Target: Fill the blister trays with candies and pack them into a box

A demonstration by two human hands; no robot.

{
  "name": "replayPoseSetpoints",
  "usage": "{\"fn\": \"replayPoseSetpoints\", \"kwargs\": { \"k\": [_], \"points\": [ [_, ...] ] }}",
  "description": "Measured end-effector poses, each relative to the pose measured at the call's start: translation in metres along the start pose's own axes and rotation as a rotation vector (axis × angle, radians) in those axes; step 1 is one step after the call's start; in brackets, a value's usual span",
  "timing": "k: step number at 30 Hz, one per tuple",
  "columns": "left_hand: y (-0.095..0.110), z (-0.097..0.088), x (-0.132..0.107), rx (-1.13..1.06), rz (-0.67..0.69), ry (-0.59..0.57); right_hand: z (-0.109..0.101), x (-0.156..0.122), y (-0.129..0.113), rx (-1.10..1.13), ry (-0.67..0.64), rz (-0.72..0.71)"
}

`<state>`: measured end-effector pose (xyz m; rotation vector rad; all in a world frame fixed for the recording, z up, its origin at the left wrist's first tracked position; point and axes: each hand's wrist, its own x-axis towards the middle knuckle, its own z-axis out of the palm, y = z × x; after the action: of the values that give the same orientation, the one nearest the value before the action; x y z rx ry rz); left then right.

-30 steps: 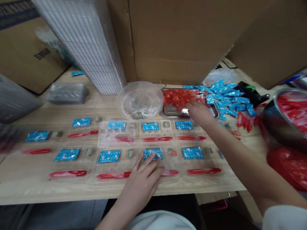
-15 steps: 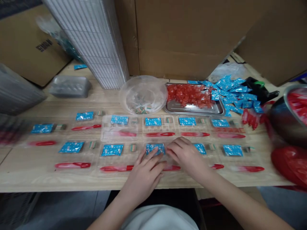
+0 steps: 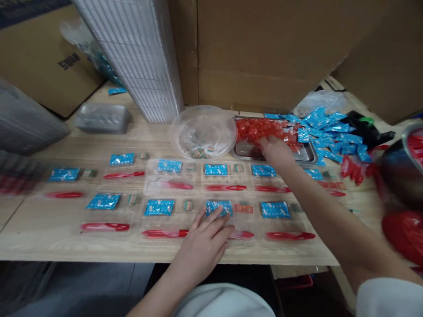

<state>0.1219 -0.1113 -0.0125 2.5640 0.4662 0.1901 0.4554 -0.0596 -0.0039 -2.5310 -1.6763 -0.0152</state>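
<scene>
My left hand [image 3: 205, 240] lies flat with fingers spread on a clear plastic blister tray [image 3: 185, 176], its fingertips touching a blue foil packet [image 3: 218, 208]. A red plastic spoon [image 3: 164, 233] lies in a compartment under that hand. My right hand [image 3: 276, 152] reaches across into a steel tray [image 3: 246, 152], with its fingers among red wrapped candies [image 3: 261, 130]. I cannot tell whether those fingers hold a candy. Each row of compartments holds blue packets, red spoons and small striped items.
A clear round bowl [image 3: 203, 132] with striped items stands left of the steel tray. Loose blue packets [image 3: 330, 132] are heaped to its right, beside a black object [image 3: 370, 132]. A steel bowl [image 3: 395, 176] of red items stands at right. Stacked clear trays [image 3: 132, 57] and cardboard boxes [image 3: 264, 44] rise behind.
My right hand has moved from the blue packet in the near row back to the red candies in the steel tray. My left hand has stayed on the packet, and the view has shifted slightly.
</scene>
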Motion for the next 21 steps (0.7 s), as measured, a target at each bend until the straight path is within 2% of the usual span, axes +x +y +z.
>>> {"fn": "replayPoseSetpoints", "kwargs": {
  "k": [3, 5, 6, 8, 10, 15, 16, 18, 21],
  "points": [
    [0.0, 0.0, 0.0, -0.013, -0.002, -0.001, -0.007, -0.036, -0.011, 0.382, -0.022, 0.041],
    [0.0, -0.001, 0.001, -0.013, 0.003, 0.015, -0.016, -0.07, -0.027, 0.708, -0.127, 0.006],
    [0.0, -0.002, 0.001, -0.01, 0.009, 0.025, -0.021, -0.086, -0.037, 0.798, -0.185, -0.02],
    [0.0, -0.002, 0.002, -0.002, 0.02, 0.045, -0.027, -0.112, -0.057, 0.875, -0.287, -0.057],
    [0.0, -0.003, 0.002, 0.0, 0.026, 0.054, -0.028, -0.126, -0.072, 0.874, -0.319, -0.079],
    [0.0, -0.002, 0.0, -0.018, 0.03, 0.056, -0.019, -0.132, -0.084, 0.781, -0.183, -0.151],
    [0.0, -0.002, -0.001, -0.028, 0.033, 0.061, -0.018, -0.132, -0.085, 0.801, -0.174, -0.134],
    [0.001, -0.002, -0.003, -0.063, 0.04, 0.103, -0.018, -0.134, -0.086, 0.956, -0.206, -0.001],
    [0.004, -0.007, -0.003, -0.173, -0.02, 0.33, -0.024, -0.138, -0.09, 1.359, -0.326, 0.321]
  ]
}}
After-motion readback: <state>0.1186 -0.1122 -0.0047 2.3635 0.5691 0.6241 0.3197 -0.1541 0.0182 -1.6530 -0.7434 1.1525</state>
